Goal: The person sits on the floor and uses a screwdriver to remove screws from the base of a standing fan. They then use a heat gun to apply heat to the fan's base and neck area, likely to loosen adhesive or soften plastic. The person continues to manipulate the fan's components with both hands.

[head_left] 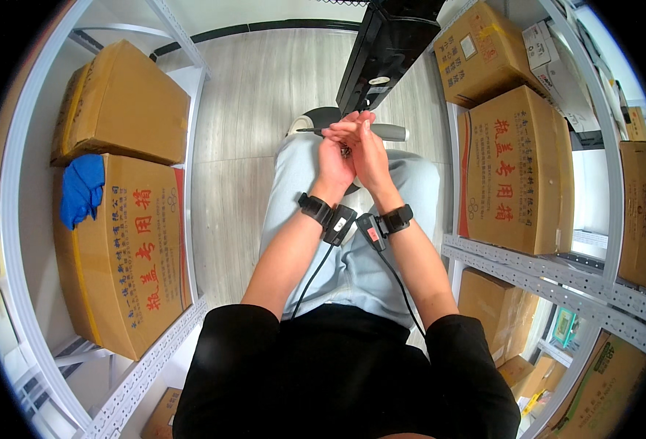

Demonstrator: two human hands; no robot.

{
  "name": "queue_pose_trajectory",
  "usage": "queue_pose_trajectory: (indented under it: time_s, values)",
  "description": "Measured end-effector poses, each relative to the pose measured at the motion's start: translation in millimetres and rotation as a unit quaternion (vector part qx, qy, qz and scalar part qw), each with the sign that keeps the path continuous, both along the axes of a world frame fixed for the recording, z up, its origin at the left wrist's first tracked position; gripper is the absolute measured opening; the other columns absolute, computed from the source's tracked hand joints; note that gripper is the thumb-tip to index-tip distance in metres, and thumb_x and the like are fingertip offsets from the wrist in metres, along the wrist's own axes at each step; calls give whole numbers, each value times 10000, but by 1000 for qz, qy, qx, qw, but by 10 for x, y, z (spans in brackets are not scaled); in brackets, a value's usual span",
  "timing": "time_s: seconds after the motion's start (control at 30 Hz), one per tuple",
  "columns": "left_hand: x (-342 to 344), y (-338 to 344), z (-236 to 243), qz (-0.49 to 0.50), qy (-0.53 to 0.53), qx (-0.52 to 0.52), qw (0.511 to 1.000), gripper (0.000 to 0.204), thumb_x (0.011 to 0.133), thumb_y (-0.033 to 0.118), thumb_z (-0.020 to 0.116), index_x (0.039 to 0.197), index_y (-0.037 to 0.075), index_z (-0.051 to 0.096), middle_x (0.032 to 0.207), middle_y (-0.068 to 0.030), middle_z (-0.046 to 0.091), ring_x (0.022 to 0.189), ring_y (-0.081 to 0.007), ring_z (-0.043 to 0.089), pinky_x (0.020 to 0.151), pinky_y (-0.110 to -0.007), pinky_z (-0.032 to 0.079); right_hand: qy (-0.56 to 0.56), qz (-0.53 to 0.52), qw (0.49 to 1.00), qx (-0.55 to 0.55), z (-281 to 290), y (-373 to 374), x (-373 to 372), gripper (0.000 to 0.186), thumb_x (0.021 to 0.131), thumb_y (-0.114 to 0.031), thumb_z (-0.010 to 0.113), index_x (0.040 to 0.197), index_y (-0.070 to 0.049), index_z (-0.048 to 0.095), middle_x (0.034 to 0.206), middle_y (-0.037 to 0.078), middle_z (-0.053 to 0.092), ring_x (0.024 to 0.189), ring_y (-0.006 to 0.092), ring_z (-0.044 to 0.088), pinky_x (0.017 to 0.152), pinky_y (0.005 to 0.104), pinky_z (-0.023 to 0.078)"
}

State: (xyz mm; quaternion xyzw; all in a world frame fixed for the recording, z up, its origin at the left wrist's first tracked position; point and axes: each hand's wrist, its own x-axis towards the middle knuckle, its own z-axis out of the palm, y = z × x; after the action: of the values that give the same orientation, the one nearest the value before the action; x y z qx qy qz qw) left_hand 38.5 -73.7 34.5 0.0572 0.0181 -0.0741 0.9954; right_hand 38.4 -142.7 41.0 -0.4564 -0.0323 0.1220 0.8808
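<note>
My left hand [333, 164] and my right hand [371, 159] are cupped together above my knees, palms turned toward each other and fingers overlapping. In the hollow between them sit small dark metal pieces [346, 151], too small to name for certain. A screwdriver with a grey handle [390, 132] lies crosswise at the fingers, its thin dark shaft pointing left. The hands hide its middle, so I cannot tell whether they grip it. Each wrist wears a black strap with a small cabled box.
Just beyond my hands stands a tall glossy black panel-like thing [389, 58]. Metal shelves flank me; the left holds cardboard boxes [125, 249] and a blue cloth [83, 192], the right more cardboard boxes [513, 172] and a white box [557, 73]. Grey wood-look floor [239, 95] shows between them.
</note>
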Motion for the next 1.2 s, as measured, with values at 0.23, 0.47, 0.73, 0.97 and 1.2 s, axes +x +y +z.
queue_pose_trajectory:
  time_s: [0.23,0.47,0.73,0.97,1.2]
  values:
    - [1,4,-47,-1,26,-9,1000,333,978,171,339,1192,-32,492,1272,-192,512,1249,-320,432,1066,-407,350,-110,-6,986,-122,364,-79,-45,354,994,-281,417,1045,15,604,1040,95,628,978,163,584,868,283,456]
    - [25,12,30,-5,38,-16,999,348,1000,218,328,1154,-58,474,1225,-210,516,1226,-323,442,1061,-419,340,-382,-190,731,-533,721,-607,111,212,834,-147,648,1029,-65,643,1072,131,636,1046,289,585,864,357,474]
    - [7,55,95,-24,30,-4,999,350,942,147,379,1202,-81,433,1288,-233,456,1282,-366,371,1104,-458,283,-241,-77,759,-600,510,-797,-21,347,794,-276,708,1047,-50,638,960,109,650,787,238,620,693,316,487]
    - [96,215,-230,-108,110,28,988,261,876,83,435,1065,-80,512,984,-152,553,861,-216,511,739,-315,438,5,-106,934,-341,370,-933,-322,323,863,-281,653,1055,-22,640,731,23,628,596,64,535,520,220,409]
    - [138,136,-278,-194,217,132,948,140,876,81,457,912,-42,513,731,-73,485,557,-143,422,422,-230,306,59,-116,972,-195,126,-1201,-612,287,896,-321,600,940,-39,636,733,-4,594,563,39,464,501,195,335]
